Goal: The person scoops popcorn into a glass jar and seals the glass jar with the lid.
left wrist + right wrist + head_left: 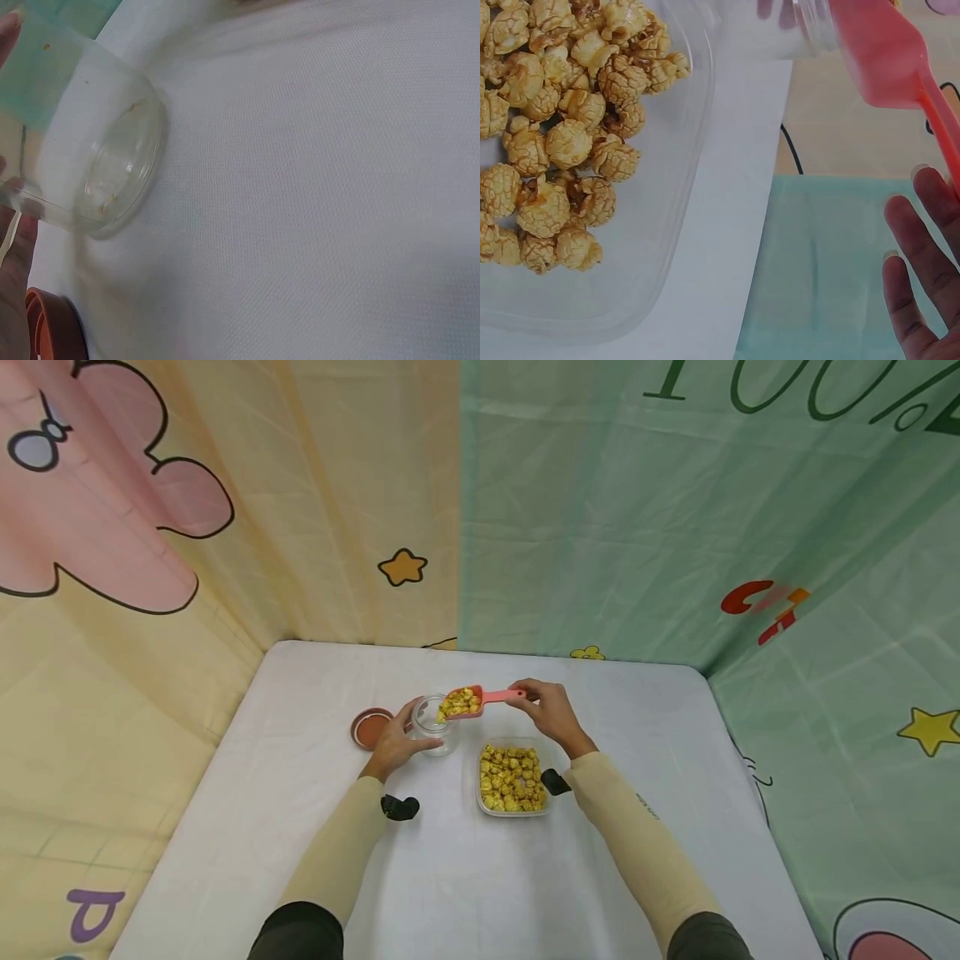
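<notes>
My left hand [397, 742] grips a clear jar [442, 745] around its side. In the left wrist view the jar [124, 161] shows only a few small crumbs at its bottom. My right hand [551, 711] pinches the handle of a pink scoop [495, 696], which is loaded with popcorn [461, 702]. The scoop's front lies over the jar's mouth. From below, in the right wrist view, the scoop [885, 56] overlaps the jar's rim. Nearer to me, under the right wrist, stands a clear plastic tub [514, 814] of yellow-brown popcorn [570, 142].
A reddish-brown round lid [370, 729] lies left of the jar, close to the left hand. The white-covered table [435, 877] ends at printed curtains [570, 527] behind and at both sides.
</notes>
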`<move>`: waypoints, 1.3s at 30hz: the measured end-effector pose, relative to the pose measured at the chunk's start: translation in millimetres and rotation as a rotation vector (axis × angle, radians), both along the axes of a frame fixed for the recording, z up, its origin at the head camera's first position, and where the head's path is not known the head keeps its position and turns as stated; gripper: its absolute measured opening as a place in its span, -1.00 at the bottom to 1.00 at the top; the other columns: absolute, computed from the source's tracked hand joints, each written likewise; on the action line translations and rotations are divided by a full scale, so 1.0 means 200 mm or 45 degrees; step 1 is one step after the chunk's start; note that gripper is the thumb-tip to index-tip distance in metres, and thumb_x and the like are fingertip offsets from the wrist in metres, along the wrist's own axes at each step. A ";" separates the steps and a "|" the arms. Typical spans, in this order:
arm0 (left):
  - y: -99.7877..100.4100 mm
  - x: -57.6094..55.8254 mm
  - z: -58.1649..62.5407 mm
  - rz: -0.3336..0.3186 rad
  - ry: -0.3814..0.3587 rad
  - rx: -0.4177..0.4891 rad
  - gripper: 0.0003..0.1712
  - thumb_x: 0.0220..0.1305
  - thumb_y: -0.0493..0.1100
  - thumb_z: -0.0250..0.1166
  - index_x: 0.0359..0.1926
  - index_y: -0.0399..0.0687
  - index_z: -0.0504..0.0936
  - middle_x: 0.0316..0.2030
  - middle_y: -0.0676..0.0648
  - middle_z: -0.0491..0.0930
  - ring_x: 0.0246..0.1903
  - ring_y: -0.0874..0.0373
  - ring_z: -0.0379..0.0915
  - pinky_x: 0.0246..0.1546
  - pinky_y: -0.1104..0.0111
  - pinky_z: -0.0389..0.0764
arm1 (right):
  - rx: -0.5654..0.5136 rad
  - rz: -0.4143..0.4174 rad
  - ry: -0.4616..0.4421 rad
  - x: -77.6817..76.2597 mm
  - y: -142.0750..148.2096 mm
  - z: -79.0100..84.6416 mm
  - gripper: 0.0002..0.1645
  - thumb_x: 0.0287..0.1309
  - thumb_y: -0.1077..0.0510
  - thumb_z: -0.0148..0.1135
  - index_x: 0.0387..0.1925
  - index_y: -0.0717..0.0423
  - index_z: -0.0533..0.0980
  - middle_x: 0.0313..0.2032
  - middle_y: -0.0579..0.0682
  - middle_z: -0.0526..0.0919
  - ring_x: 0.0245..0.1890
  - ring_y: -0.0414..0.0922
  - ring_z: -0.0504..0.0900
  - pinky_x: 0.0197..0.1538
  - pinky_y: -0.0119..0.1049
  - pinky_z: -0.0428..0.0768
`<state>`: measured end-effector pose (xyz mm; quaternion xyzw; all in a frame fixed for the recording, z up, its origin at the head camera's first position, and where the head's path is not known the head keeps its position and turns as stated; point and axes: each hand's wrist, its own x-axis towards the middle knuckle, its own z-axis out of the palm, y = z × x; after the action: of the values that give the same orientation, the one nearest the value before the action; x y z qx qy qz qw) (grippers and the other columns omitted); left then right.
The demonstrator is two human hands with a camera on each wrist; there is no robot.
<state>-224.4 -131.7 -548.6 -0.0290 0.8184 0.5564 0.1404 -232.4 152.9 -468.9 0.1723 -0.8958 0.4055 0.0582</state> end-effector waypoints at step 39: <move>-0.02 0.02 0.00 -0.041 0.083 0.018 0.19 -0.07 -0.01 0.56 0.51 0.19 0.04 0.45 -0.13 0.11 0.38 -0.20 0.07 0.37 -0.07 0.18 | -0.014 -0.023 -0.008 0.02 0.01 -0.04 -0.68 0.19 0.05 0.28 -0.13 0.19 0.64 -0.31 0.04 0.70 -0.28 -0.02 0.65 -0.22 -0.10 0.64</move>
<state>-220.0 -134.9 -548.9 0.0035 0.8190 0.5604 0.1229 -228.5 154.4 -477.0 0.1627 -0.8952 0.4104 0.0599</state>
